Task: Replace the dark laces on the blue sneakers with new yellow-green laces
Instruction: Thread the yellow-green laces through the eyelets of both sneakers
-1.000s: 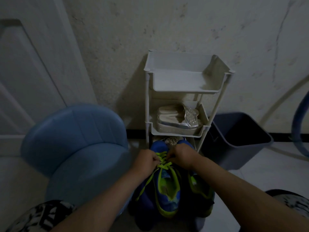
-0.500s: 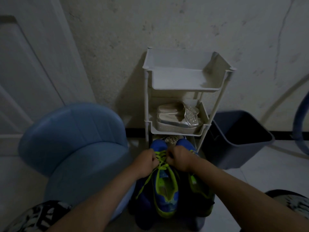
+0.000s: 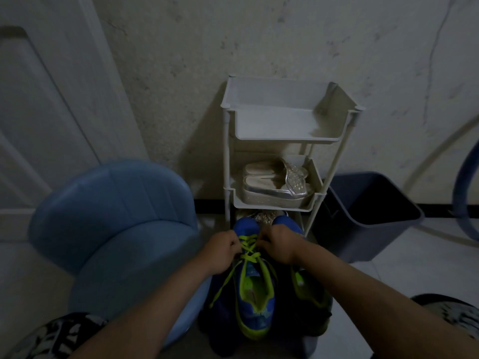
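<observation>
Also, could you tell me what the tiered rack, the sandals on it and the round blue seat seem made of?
The tiered rack looks like moulded plastic, pale grey and matt: one-piece trays with rounded rims. The sandals seem synthetic, with shiny silver sole edges and clear studded straps. The round blue seat appears upholstered, perhaps faux leather, from its soft sheen and seams.

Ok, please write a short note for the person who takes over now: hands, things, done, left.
Left hand grips the lace at the front eyelets.
Right hand holds the same lace opposite.
Sneaker stands toe away, under both hands; second sneaker beside it, laces hidden under the right arm.
Done: lace crossed through the front eyelets, one end hanging loose.
Left: the upper eyelets, the knot, then check the second sneaker.
</observation>
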### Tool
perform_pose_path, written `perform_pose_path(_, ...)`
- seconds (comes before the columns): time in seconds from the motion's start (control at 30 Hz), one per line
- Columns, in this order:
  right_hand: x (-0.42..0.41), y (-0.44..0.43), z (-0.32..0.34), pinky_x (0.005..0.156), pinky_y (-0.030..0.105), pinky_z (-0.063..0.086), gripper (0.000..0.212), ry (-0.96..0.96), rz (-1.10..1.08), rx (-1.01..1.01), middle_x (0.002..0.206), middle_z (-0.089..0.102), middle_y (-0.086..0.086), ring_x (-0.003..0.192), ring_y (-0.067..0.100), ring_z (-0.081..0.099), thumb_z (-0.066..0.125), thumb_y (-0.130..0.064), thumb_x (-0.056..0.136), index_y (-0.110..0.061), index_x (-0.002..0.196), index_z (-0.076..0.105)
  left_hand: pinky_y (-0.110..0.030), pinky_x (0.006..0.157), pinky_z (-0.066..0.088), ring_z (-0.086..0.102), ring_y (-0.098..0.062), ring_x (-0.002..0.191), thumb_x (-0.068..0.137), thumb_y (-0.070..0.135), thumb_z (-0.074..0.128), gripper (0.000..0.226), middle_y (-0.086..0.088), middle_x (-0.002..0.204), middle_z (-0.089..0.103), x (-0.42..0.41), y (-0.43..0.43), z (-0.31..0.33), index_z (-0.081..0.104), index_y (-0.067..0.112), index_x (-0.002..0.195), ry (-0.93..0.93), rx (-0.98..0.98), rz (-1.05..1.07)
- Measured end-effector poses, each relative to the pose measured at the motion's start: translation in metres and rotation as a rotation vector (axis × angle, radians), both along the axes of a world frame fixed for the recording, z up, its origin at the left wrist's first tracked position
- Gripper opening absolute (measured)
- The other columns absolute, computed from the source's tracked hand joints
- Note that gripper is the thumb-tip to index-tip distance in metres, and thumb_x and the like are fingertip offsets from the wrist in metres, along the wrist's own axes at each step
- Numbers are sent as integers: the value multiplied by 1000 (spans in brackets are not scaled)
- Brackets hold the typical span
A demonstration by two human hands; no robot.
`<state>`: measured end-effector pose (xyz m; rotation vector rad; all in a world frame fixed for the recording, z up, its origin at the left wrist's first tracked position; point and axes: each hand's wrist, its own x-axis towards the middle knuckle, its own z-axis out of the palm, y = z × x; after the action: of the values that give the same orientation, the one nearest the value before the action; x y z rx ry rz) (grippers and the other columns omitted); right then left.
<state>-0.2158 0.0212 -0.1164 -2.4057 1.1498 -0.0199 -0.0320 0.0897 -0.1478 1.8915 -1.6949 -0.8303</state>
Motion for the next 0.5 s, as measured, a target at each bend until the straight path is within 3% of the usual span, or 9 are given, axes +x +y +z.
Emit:
perform_pose_path(0.1, 1, -1, -2, 82, 28, 42, 20, -3, -23, 7, 105, 70, 12, 99, 25, 63, 54, -23, 96, -8, 96, 68, -26, 66, 38, 53, -15, 78, 94, 10, 57, 25, -8, 82, 61, 0, -1, -2, 50, 21, 72, -25, 53, -25)
perform_pose_path(0.2, 0, -5, -1, 83, 27, 42, 28, -17, -51, 34, 108, 69, 12, 100, 24, 63, 52, -27, 99, -6, 102, 70, -27, 71, 45, 55, -13, 75, 95, 13, 57, 19, -1, 79, 61, 1, -2, -2, 57, 20, 77, 52, 72, 9)
perform_pose_path(0.33, 0, -7, -1, 84, 22, 39, 24, -7, -6, 3, 115, 70, 8, 105, 22, 63, 58, -24, 96, -11, 110, 72, -20, 59, 43, 52, -8, 61, 95, 2, 53, 21, -2, 74, 61, 1, -6, -7, 64, 14, 82, 87, 82, 62)
perform_pose_path(0.43, 3, -5, -1, 83, 20, 39, 22, 0, 42, -46, 115, 71, 5, 104, 20, 64, 64, -21, 92, -14, 109, 74, -10, 58, 41, 57, -9, 67, 88, 4, 65, 6, -3, 79, 64, -3, -5, -6, 70, 4, 91, 29, 23, 33)
perform_pose_path(0.5, 5, -5, 0, 85, 24, 42, 21, 9, 54, -66, 113, 72, 5, 103, 21, 65, 64, -21, 91, -14, 108, 75, -14, 63, 44, 60, -12, 74, 86, 6, 68, 3, 0, 79, 65, -3, -7, -5, 71, 6, 88, -4, -6, 10)
